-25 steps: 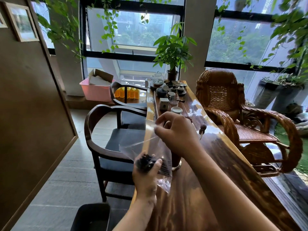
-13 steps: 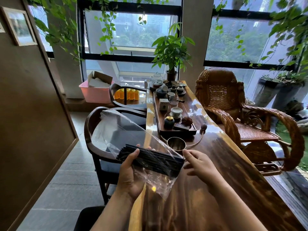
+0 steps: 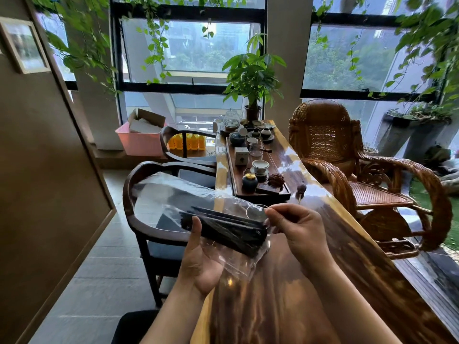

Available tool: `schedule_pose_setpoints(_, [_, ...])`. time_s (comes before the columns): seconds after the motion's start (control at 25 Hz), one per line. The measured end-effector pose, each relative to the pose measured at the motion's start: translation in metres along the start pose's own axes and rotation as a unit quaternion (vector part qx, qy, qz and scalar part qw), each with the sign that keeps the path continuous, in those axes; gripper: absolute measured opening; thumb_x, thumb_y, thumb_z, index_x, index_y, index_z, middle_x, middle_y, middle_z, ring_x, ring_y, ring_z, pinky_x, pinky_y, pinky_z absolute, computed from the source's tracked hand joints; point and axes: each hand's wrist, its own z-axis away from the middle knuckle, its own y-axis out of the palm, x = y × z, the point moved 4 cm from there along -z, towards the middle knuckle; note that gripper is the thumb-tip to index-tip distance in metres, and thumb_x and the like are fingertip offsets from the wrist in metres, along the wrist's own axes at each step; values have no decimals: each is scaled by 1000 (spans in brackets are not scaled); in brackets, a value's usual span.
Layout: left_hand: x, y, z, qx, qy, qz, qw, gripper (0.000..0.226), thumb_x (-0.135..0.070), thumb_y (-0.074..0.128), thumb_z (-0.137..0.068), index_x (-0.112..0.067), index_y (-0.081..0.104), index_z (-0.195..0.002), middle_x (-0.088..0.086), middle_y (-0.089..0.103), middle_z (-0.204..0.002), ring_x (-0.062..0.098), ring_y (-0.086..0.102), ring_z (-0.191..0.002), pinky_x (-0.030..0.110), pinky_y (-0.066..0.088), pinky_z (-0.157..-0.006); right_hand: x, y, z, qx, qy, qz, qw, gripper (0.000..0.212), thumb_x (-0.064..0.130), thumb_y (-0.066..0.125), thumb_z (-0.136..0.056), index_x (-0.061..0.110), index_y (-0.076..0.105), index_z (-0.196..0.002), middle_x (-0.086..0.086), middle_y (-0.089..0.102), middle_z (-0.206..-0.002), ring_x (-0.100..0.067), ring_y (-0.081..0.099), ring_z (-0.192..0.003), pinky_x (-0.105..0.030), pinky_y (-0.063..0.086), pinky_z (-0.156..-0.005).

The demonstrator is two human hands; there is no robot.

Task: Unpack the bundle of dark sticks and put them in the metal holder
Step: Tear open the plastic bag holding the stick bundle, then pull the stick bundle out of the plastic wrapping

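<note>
I see my left hand (image 3: 198, 264) cupped under a clear plastic bag (image 3: 178, 194), thumb pressed on top, gripping the bundle of dark sticks (image 3: 223, 225) lying crosswise inside it above the near edge of the wooden table (image 3: 285, 306). My right hand (image 3: 298, 229) pinches the bag's right end. The metal holder (image 3: 255, 211) shows only dimly through the plastic, just beyond.

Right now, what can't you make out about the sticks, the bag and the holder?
- Metal holder: head view, mostly hidden behind the plastic bag and right hand.
- Dark sticks: count unreadable, blurred by wrinkled plastic.
- Bag opening: unclear which end is open.
- Left hand: its grip is partly hidden under the bag.
</note>
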Motion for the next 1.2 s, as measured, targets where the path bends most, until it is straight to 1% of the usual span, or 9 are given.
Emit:
schedule_pose_setpoints(0.16, [-10,12,-4,39,50,7,998,57,-41,85,-69,-5,76,-111,20,73,-119,37,68,-115,50,57,-89,17,-2,-5,-3,-50,9,999,9,18,77,-83,20,79,-92,-5,79,-85,-22,75,-81,-29,61,-72])
schedule_pose_setpoints(0.28, [-17,20,-9,47,75,13,996,66,-33,94,-58,-9,73,-116,16,71,-121,36,64,-120,53,50,-100,11,-2,-1,32,9,-90,995,28,27,77,-81,17,73,-107,-11,78,-96,-25,76,-91,-34,62,-81])
schedule_pose_setpoints(0.36, [-20,24,-11,65,83,18,994,55,-30,93,-60,-9,76,-108,14,74,-114,33,69,-112,51,55,-94,3,1,6,48,37,-95,994,25,22,78,-82,16,74,-106,-13,78,-98,-29,75,-96,-41,62,-86])
schedule_pose_setpoints(0.48, [-20,27,-12,69,80,12,994,60,-29,94,-60,-10,74,-113,11,73,-119,30,68,-115,51,52,-99,-2,0,10,-5,31,-87,996,8,7,75,-84,10,79,-90,-14,78,-91,-33,74,-90,-46,62,-83])
schedule_pose_setpoints(0.64, [-21,30,-9,66,107,15,992,57,-28,96,-56,-19,77,-108,9,72,-123,30,64,-123,53,50,-103,2,-5,8,-62,15,-110,992,7,4,72,-85,8,75,-91,-12,77,-87,-21,74,-84,-29,62,-74])
schedule_pose_setpoints(0.8, [-19,35,-10,57,106,44,992,63,-27,97,-53,-22,72,-111,11,70,-128,34,66,-119,58,56,-90,-5,-7,9,-59,67,-192,977,13,9,66,-90,0,67,-99,-19,77,-91,-29,75,-89,-34,62,-80])
schedule_pose_setpoints(0.96, [-23,34,-11,29,125,29,991,59,-29,99,-47,-19,73,-99,9,73,-116,31,69,-114,56,48,-103,-7,-17,13,-139,62,-200,968,11,6,58,-98,9,68,-94,-15,77,-88,-27,75,-83,-36,63,-73])
schedule_pose_setpoints(1.08, [-29,30,-6,19,129,-7,991,60,-27,96,-54,-18,73,-109,12,72,-118,33,68,-113,57,49,-103,-5,-25,11,-165,65,-248,952,20,8,55,-100,18,67,-88,-14,78,-90,-31,78,-82,-38,63,-65])
schedule_pose_setpoints(1.2, [-45,14,0,-23,162,-74,984,68,-24,79,-74,-35,53,-137,13,72,-122,34,70,-110,53,56,-87,-2,-37,10,-177,43,-244,952,22,10,56,-99,21,67,-84,-14,78,-86,-31,78,-77,-39,63,-63])
